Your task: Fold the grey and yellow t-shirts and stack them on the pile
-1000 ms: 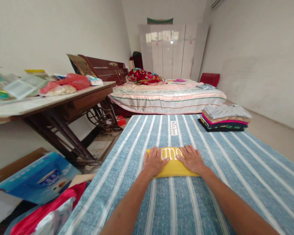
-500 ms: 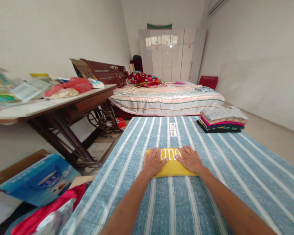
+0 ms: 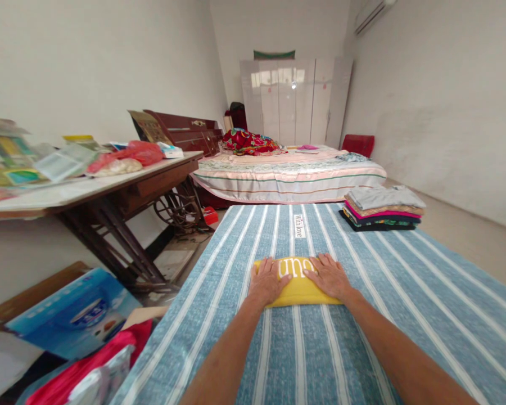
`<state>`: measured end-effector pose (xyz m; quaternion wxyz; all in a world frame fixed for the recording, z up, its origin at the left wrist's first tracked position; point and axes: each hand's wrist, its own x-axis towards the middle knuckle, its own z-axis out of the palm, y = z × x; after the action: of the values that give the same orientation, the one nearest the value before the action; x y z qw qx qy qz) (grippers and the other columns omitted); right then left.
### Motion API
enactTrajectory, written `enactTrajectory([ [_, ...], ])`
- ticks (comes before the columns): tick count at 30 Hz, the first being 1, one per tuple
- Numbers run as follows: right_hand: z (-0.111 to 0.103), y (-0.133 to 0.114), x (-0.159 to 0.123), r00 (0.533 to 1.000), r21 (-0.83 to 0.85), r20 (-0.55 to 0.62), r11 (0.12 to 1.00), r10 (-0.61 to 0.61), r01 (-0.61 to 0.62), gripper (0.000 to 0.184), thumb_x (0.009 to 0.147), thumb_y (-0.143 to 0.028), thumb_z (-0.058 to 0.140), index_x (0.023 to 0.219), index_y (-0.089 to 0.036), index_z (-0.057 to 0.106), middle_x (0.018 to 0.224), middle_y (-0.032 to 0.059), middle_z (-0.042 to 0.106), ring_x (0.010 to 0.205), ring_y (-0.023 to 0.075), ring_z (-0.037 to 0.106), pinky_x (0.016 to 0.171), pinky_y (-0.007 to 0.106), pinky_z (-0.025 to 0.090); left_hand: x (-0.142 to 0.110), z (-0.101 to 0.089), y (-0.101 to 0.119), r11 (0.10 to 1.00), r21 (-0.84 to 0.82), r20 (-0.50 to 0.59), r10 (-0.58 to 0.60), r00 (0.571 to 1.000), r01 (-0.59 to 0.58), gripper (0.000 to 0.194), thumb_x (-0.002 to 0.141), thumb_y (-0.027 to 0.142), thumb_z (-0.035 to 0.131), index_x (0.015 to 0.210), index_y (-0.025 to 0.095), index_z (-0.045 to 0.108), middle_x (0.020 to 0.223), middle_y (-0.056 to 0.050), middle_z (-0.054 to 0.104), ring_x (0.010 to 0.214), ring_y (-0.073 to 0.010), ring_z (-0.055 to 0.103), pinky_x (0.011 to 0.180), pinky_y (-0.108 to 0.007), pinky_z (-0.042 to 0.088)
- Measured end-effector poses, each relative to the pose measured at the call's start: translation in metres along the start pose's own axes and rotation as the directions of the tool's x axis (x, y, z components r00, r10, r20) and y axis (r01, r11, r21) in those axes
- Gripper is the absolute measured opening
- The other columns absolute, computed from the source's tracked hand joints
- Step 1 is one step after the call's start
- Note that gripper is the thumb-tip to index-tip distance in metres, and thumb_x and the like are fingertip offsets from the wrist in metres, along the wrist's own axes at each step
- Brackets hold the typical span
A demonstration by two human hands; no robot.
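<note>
A folded yellow garment (image 3: 301, 293) with white letters lies on the blue-and-white striped cloth (image 3: 320, 349) in front of me. My left hand (image 3: 267, 280) rests flat on its left end, fingers stretched out. On its right end lies my right hand (image 3: 329, 277), palm down with the fingers spread. The two thumbs point toward each other across the lettering. Parts of the garment under both palms are hidden. Farther back on the right sits a stack of folded clothes (image 3: 383, 209), a grey piece on top.
Beyond the cloth stands a bed (image 3: 287, 179) with a red floral bundle (image 3: 253, 140). At left is a sewing-machine table (image 3: 152, 174) covered with bags and papers. A blue box (image 3: 80, 315) and red fabric (image 3: 88, 360) lie low at the left edge.
Both hands stay flat on the yellow garment, almost unmoved. The camera view has tilted up slightly, so the room sits a little lower in the picture.
</note>
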<state>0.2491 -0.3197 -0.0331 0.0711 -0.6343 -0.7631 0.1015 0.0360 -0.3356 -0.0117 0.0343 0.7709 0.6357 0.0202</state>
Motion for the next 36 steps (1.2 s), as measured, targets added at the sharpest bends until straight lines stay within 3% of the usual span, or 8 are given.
enactTrajectory([
  [36, 0.0072, 0.0035, 0.0009, 1.000, -0.027, 0.000, 0.999, 0.016, -0.016, 0.069, 0.087, -0.067, 0.018, 0.140, -0.025, 0.034, 0.146, 0.0081, 0.031, 0.136, 0.0279, 0.018, 0.104, 0.046, 0.022, -0.0025, 0.0057, 0.0008, 0.998, -0.060, -0.013, -0.017, 1.000, 0.016, 0.072, 0.087, 0.063, 0.020, 0.139, 0.015, 0.034, 0.149, -0.012, 0.029, 0.138, -0.0276, 0.019, 0.110, -0.050, 0.016],
])
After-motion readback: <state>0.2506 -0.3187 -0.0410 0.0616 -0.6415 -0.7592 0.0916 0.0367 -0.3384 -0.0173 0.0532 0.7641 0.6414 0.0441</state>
